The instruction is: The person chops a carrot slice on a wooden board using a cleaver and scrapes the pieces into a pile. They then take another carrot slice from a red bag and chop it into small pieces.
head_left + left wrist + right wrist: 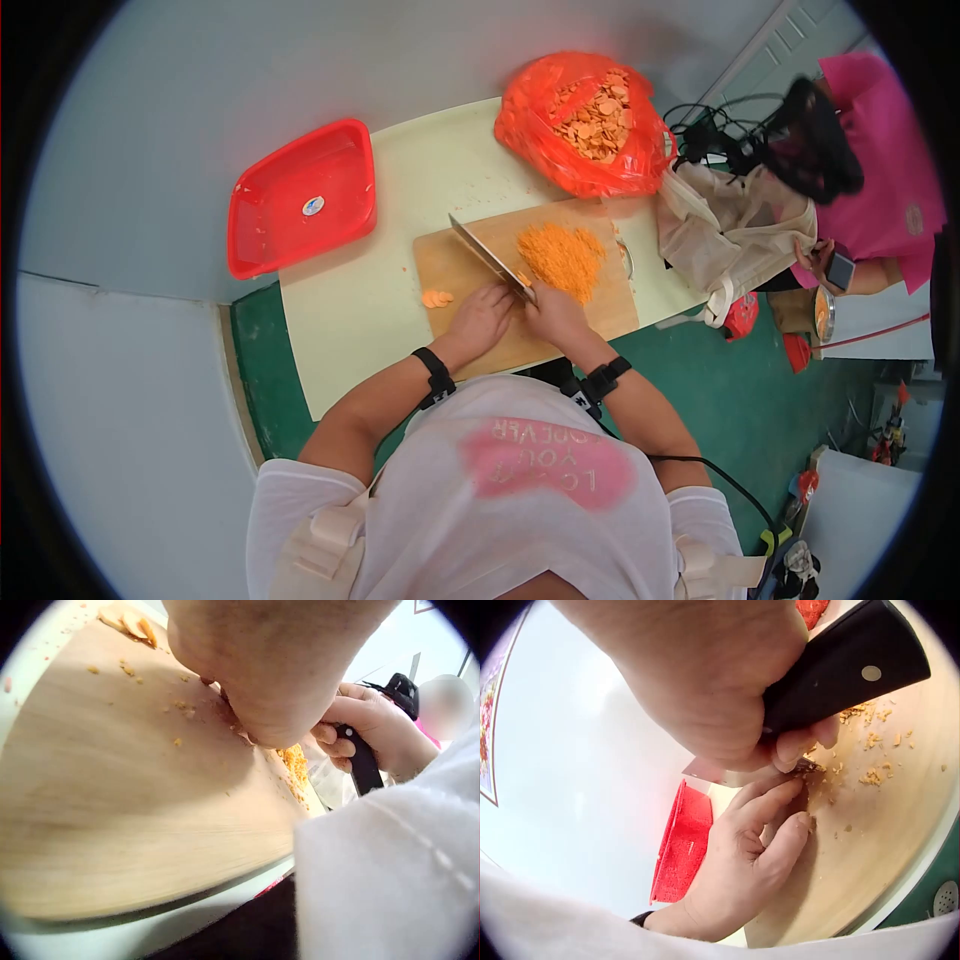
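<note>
My right hand [556, 314] grips the black handle [840, 675] of a kitchen knife [487, 255], whose blade points away and to the left over the wooden cutting board [455, 255]. Right beside the blade, my left hand [482, 322] rests on the board with its fingertips close to the steel; in the right wrist view its fingers [769, 801] reach forward and the thumb lies apart. What is under the fingertips is mostly hidden. A heap of finely cut orange carrot [562, 260] lies to the right of the knife. A few carrot slices [437, 298] lie at the board's left edge.
A red plastic basin [350, 205] stands at the table's left. At the back, a red plastic bag [535, 125] is full of carrot slices [600, 120]. A beige cloth bag [735, 225] is at the right, beside a person in pink [885, 150] holding a phone.
</note>
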`<control>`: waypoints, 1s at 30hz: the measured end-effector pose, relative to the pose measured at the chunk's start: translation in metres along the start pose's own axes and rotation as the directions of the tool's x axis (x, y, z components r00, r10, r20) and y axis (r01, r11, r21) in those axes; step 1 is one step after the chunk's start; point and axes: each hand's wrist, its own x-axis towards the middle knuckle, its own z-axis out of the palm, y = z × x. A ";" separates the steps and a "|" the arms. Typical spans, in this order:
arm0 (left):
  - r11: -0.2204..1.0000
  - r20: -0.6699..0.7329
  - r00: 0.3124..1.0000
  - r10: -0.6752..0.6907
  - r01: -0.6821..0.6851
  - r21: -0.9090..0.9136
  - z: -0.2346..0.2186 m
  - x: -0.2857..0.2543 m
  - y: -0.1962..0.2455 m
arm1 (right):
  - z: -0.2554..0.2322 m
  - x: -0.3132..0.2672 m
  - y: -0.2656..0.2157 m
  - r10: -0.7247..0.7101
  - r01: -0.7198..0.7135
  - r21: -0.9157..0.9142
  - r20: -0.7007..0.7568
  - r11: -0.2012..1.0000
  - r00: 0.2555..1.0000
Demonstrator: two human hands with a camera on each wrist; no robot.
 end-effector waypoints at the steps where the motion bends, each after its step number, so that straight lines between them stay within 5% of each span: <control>1: 1.000 -0.002 1.000 0.000 0.000 0.006 -0.003 0.002 0.001 | -0.006 -0.003 -0.001 0.023 -0.023 0.015 0.006 1.000 1.000; 7: 1.000 0.098 0.995 -0.001 0.001 -0.002 -0.003 0.019 -0.009 | -0.033 -0.017 0.009 0.035 0.000 0.169 -0.204 0.986 0.978; 9: 0.999 0.212 0.977 -0.036 0.032 0.018 -0.007 0.025 -0.013 | -0.035 -0.023 0.013 0.045 0.000 0.195 -0.228 0.981 0.973; 13: 1.000 0.208 0.978 -0.014 0.008 0.027 -0.024 0.044 -0.018 | -0.037 -0.034 0.020 0.055 -0.014 0.180 -0.222 0.984 0.974; 15: 0.973 0.106 0.969 0.224 -0.229 0.035 -0.027 0.054 -0.026 | -0.038 -0.037 0.021 0.053 -0.011 0.180 -0.231 0.984 0.971; 21: 0.941 0.269 0.902 0.338 -0.332 -0.067 -0.025 0.072 -0.033 | -0.039 -0.036 0.022 0.050 0.002 0.187 -0.278 0.982 0.959; 25: 0.938 0.335 0.886 0.319 -0.347 0.024 -0.020 0.073 -0.027 | -0.038 -0.035 0.023 0.062 -0.010 0.193 -0.268 0.981 0.962; 28: 0.965 0.258 0.942 0.215 -0.245 0.093 -0.008 0.057 -0.018 | -0.036 -0.034 0.022 0.064 -0.022 0.167 -0.250 0.986 0.966; 30: 0.986 0.111 0.993 0.037 -0.054 0.157 0.000 0.048 -0.013 | -0.034 -0.033 0.022 0.060 -0.023 0.155 -0.239 0.988 0.969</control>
